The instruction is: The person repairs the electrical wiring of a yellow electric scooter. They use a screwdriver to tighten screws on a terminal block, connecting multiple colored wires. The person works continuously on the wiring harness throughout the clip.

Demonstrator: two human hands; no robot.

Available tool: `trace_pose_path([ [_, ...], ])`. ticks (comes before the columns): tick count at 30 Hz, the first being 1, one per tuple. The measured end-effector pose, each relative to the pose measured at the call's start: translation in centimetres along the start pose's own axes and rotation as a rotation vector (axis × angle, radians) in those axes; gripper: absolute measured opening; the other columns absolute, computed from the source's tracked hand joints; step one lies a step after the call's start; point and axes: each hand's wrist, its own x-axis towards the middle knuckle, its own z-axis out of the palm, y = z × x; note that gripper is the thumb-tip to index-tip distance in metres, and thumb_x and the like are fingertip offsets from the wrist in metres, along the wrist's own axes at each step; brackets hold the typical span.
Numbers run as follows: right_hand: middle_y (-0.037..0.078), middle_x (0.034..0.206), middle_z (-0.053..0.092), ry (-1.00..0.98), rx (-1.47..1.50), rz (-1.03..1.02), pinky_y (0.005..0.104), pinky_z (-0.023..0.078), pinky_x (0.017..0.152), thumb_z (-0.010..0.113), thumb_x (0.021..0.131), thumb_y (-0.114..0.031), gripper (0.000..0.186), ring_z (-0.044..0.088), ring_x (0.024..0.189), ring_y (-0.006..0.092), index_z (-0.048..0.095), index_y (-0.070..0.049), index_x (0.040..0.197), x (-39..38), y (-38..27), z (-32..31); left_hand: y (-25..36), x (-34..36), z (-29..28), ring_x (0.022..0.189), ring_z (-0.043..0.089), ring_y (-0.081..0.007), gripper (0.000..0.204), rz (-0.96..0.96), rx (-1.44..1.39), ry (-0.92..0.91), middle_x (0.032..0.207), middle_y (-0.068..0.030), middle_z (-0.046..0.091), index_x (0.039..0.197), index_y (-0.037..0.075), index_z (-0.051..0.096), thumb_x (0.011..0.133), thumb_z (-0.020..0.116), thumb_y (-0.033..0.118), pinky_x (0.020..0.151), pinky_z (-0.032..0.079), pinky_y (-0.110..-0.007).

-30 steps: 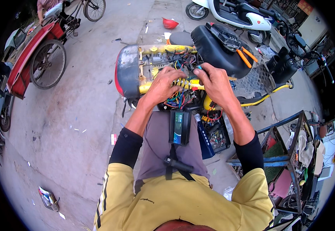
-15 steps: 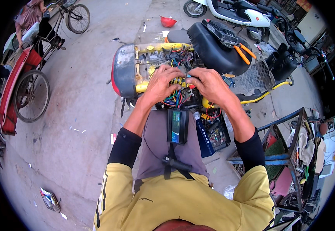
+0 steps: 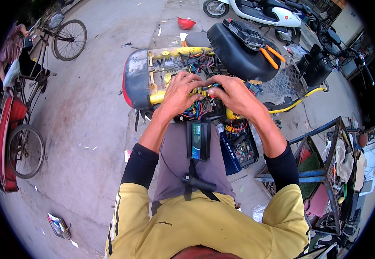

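Both my hands are over the open wiring bay of an electric scooter (image 3: 135, 77) with a yellow frame and its seat off. My left hand (image 3: 182, 94) has its fingers curled in, thumb towards the index, on yellow-sleeved wires (image 3: 201, 91). Facing it, my right hand (image 3: 231, 94) pinches a thin wire between thumb and forefinger; its tip is partly hidden. Below them a bundle of coloured wires (image 3: 196, 110) runs down to a black controller box (image 3: 199, 140) with a green and blue label, resting on my lap.
A black seat (image 3: 239, 54) carries orange-handled pliers (image 3: 268, 58). Beside my right leg lies an open case of small parts (image 3: 245, 149). A metal-framed rack (image 3: 325, 172) stands at right, a white scooter (image 3: 261, 15) behind. At left, a person moves a red cargo tricycle (image 3: 12, 138).
The person with the red tricycle has moved nearer along the left side. My hands stay at the same wires, with only slight finger shifts.
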Motion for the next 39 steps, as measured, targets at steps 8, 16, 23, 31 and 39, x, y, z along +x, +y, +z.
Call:
trace_pose_path([
  [8,0.022,0.083,0.074,0.208,-0.308,0.059,0.0555,0.057,0.069,0.074,0.101,-0.026,0.026,0.073,0.077,0.046,0.071,0.0,0.097,0.0,-1.1,3.0,-1.0,-0.4,-0.5,0.124,0.061,-0.0341,0.053,0.049,0.047,0.027,0.127,-0.008,0.073,0.127,0.011,0.077,0.075,0.09,0.015,0.11,0.048,-0.049],
  [16,0.003,0.091,0.068,-0.071,0.392,0.322,0.0268,0.048,0.071,0.057,0.114,-0.02,0.032,0.06,0.079,0.0086,0.066,0.0,0.138,-1.5,2.0,0.6,-0.3,-0.9,1.2,0.13,0.058,-0.029,0.055,0.108,-0.005,0.107,0.127,-0.0025,0.072,0.125,0.014,0.077,0.073,0.091,0.025,0.11,0.046,-0.047],
  [23,0.014,0.113,0.076,-0.213,0.542,0.29,0.0289,0.052,0.088,0.064,0.108,-0.032,0.052,0.068,0.1,0.017,0.061,0.006,0.143,-0.9,1.0,-0.6,-1.1,-1.3,1.6,0.131,0.055,-0.0277,0.055,0.095,0.002,0.129,0.128,-0.0012,0.07,0.126,0.014,0.077,0.074,0.09,0.028,0.111,0.043,-0.046],
  [31,0.019,0.099,0.065,0.051,-0.004,-0.099,0.0432,0.052,0.08,0.063,0.106,-0.013,0.02,0.065,0.089,0.036,0.065,0.006,0.113,-0.5,2.1,1.9,-1.0,-1.0,2.0,0.128,0.052,-0.028,0.051,0.084,-0.002,0.116,0.124,0.0,0.069,0.122,0.014,0.078,0.075,0.09,0.029,0.109,0.042,-0.047],
  [39,0.013,0.107,0.068,0.237,-0.133,-0.215,0.0393,0.053,0.082,0.055,0.116,-0.022,0.027,0.063,0.088,0.0282,0.064,0.003,0.121,-0.9,3.3,3.2,-1.2,-1.0,2.5,0.129,0.053,-0.0281,0.051,0.086,0.027,0.121,0.123,-0.0011,0.069,0.122,0.014,0.078,0.074,0.09,0.026,0.11,0.042,-0.047],
])
